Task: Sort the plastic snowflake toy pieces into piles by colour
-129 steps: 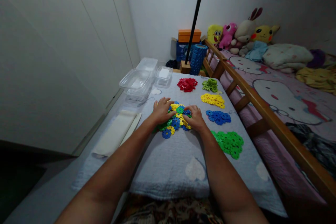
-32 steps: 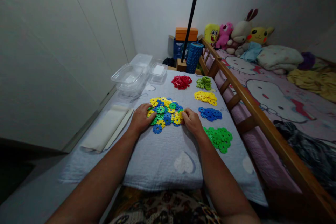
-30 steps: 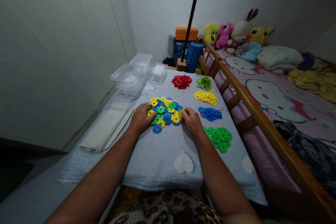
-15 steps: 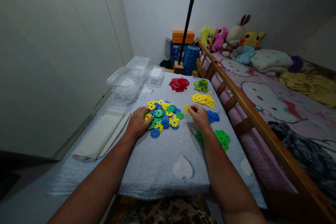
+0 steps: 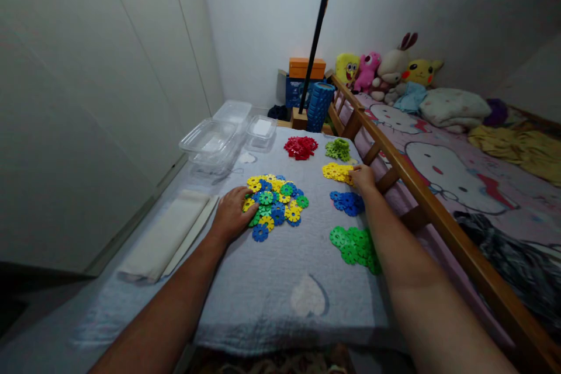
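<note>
My left hand point(image 5: 233, 210) rests at the left edge of a mixed pile of flower-shaped plastic discs point(image 5: 277, 213) in blue, yellow and green, its fingers apart and touching the discs. At the far right, my right hand point(image 5: 363, 177) pinches at the right end of a yellow disc pile point(image 5: 335, 172); its fingertips partly cover the yellow disc there. Nearer me lie a blue disc pile point(image 5: 347, 201) and a bright green disc pile point(image 5: 354, 245), the latter partly behind my right forearm. Beyond the yellow ones are a red pile point(image 5: 300, 148) and a light green pile point(image 5: 338, 149).
Clear plastic containers point(image 5: 208, 141) stand at the back left, with folded cream cloth point(image 5: 169, 236) nearer me. A wooden bed rail point(image 5: 397, 163) runs along the table's right side. Behind the table rise a black pole point(image 5: 316, 35) and a blue foam roller point(image 5: 320, 106).
My right hand has carried a yellow disc from beside the mixed pile rightward and away to the yellow pile. My left hand stays at the mixed pile. The view has tilted slightly.
</note>
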Available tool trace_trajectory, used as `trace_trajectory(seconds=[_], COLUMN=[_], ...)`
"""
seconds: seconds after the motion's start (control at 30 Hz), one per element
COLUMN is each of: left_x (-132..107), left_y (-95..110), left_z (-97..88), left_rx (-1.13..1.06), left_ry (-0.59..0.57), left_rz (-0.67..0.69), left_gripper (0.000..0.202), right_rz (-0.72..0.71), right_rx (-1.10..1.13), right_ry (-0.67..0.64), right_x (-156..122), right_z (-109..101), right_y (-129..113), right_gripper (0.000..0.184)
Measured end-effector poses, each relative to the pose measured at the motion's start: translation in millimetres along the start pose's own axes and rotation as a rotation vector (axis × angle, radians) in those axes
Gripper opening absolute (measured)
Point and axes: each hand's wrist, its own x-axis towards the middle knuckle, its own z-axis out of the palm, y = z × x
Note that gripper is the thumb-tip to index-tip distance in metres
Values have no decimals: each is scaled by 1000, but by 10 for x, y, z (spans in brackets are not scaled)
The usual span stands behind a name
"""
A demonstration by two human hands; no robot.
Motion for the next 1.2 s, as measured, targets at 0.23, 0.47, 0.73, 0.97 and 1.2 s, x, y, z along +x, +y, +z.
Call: trace_trajectory(seconds=[0.23, 0.47, 0.73, 0.97, 1.2], left_x=[-10, -18, -21, -25, -13], left_y=[16, 9, 49, 92, 131], left_z=[-13, 4, 21, 50, 72], left_rx=[4, 20, 35, 45, 53], left_ry=[-24, -41, -69, -63, -64], left_rz=[-3, -14, 0, 5, 12], left_gripper=[38, 43, 47, 45, 43], right_rz=[68, -113, -472, -642, -649], right_rx=[-90, 124, 93, -75, -142], right_ry=[29, -86, -455, -369, -368], right_x=[20, -713, -2027, -2155, -2167], right_z=[-47, -91, 382, 475, 422], right_y=[-11, -362, -804, -767, -728], right_gripper=[6, 25, 17, 27, 47])
